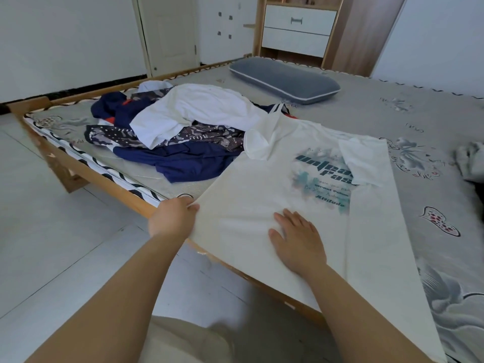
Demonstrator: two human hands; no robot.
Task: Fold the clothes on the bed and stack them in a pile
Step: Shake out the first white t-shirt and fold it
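Note:
A white T-shirt [262,195] with a teal print lies spread on the bed [432,121] near its front edge, its right sleeve folded over the print. My left hand [172,217] pinches the shirt's lower left corner at the bed's edge. My right hand [297,238] presses flat on the shirt's lower part, fingers straight. Behind the shirt sits a loose heap of unfolded clothes [167,127]: a white garment [193,108] on top, patterned and navy pieces beneath.
A grey pillow [285,78] lies at the far side of the bed. A grey garment [470,159] shows at the right edge. The wooden bed frame [86,166] runs along the left, with tiled floor [52,231] beside it. A door and drawers stand behind.

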